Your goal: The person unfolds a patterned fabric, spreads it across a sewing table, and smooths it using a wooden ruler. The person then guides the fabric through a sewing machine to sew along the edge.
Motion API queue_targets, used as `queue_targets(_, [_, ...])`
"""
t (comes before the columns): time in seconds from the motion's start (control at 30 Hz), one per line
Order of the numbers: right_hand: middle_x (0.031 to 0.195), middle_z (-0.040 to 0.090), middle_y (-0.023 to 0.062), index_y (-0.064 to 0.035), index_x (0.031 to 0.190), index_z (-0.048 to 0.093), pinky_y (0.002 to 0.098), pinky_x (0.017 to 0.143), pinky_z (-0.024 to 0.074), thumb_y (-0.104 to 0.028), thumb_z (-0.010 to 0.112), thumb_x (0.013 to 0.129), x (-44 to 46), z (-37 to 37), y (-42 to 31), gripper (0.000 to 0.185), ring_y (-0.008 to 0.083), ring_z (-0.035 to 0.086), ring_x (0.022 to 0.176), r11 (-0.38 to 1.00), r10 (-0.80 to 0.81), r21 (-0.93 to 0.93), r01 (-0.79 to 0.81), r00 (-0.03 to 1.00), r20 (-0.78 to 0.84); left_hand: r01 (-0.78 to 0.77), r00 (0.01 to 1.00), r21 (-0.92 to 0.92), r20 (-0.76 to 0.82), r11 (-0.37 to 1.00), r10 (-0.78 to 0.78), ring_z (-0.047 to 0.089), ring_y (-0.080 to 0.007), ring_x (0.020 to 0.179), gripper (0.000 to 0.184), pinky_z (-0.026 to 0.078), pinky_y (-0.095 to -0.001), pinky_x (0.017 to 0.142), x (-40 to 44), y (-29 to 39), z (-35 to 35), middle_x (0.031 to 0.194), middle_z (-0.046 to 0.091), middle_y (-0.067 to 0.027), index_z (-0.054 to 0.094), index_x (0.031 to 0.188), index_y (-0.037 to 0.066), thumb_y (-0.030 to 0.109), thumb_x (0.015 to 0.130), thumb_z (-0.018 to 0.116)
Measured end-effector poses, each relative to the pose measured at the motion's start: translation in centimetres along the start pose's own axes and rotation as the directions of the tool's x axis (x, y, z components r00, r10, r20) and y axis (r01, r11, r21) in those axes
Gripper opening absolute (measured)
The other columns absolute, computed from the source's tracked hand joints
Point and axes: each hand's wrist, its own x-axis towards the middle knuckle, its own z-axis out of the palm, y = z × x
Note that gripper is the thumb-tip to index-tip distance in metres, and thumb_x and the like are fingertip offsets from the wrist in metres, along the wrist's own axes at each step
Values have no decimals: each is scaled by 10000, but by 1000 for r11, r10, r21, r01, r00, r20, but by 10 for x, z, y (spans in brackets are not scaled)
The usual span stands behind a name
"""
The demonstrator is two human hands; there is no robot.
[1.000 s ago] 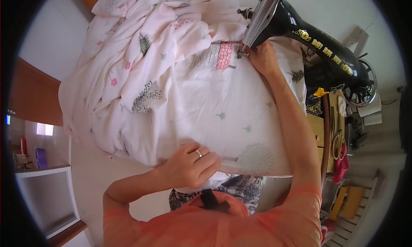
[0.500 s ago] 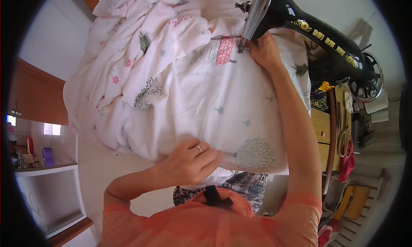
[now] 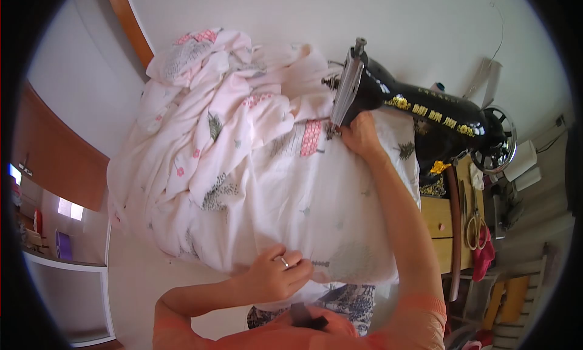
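A pale pink cloth (image 3: 285, 210) printed with trees, flowers and houses lies bunched on the left and smoother under the needle area. A black sewing machine (image 3: 419, 104) with gold lettering stands over its far right part. My right hand (image 3: 362, 134) rests on the cloth beside the presser foot (image 3: 333, 131), fingers bent together; the machine's head partly hides the fingertips, so what they pinch cannot be seen. Close to my body, my left hand (image 3: 280, 274), wearing a ring, has its fingers curled closed on the cloth near its front edge.
Right of the machine are its handwheel (image 3: 497, 140), scissors (image 3: 473, 225) and a red cloth (image 3: 484, 253) beside wooden drawers (image 3: 437, 219). A pale wall (image 3: 273, 16) stands behind. At left are a brown door (image 3: 61, 149) and a white-framed panel (image 3: 67, 295).
The camera view has tilted up, so machine, cloth and hands sit lower in the picture and more wall shows. Both hands keep about the same places on the cloth.
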Motion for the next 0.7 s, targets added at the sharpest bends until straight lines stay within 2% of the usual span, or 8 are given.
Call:
queue_targets(0.3, [678,590,230,46,598,602,444,829,406,-176,661,662,2,-11,-8,239,380,568,784,995,-82,-62,80,997,-14,-25,999,41,39,999,23,493,-155,802,70,360,-293,625,-1,-1,0,792,503,-10,575,664,82,131,622,602])
queue_targets(0.37, [834,575,217,12,746,604,449,886,383,-133,661,661,2,-13,-12,178,388,530,899,998,-48,-34,48,999,7,1,996,18,93,1000,-2,525,-143,826,116,357,-287,618,-3,0,-2,822,556,6,635,760,77,124,654,634])
queue_targets(0.4, [993,562,203,-23,895,609,452,941,361,-94,666,658,2,-15,-13,254,394,493,1015,1000,9,-4,-8,999,50,14,993,7,120,1000,-15,542,-137,839,146,355,-285,614,-4,1,-2,838,583,14,666,807,74,121,670,650])
queue_targets(0.47, [990,561,202,-22,896,609,453,945,359,-84,659,654,2,-13,-11,255,394,493,1017,1000,3,-4,-3,999,43,21,993,-10,118,1000,-20,539,-141,831,141,356,-284,611,-4,0,-1,820,575,12,660,807,76,119,672,647])
queue_targets(0.5, [828,574,214,14,748,605,451,894,379,-114,647,652,3,-9,-7,165,389,530,903,998,-62,-35,61,998,-8,26,993,-19,116,999,-23,538,-143,827,139,356,-284,609,-4,-1,-1,811,570,11,657,806,77,118,673,646])
queue_targets(0.57, [822,575,214,16,745,601,450,887,385,-111,638,661,4,-10,-7,157,389,532,901,994,-83,-68,84,996,19,33,995,-25,96,999,-31,535,-143,817,134,357,-283,605,-4,-3,1,797,560,10,653,801,78,121,674,645])
queue_targets(0.63, [1052,560,193,-34,962,603,450,950,368,-58,638,675,4,-14,-7,290,395,485,1063,997,-21,-67,29,993,115,39,995,-34,89,999,-36,531,-145,806,133,370,-285,609,-3,-5,2,784,552,7,650,797,75,122,673,649])
queue_targets(0.7, [1116,560,184,-50,1031,604,444,960,376,-30,625,678,4,-15,-11,355,394,481,1102,998,-16,-52,21,995,101,43,995,-43,93,998,-39,528,-148,793,135,396,-291,621,-2,-6,1,772,544,2,649,796,69,119,670,656])
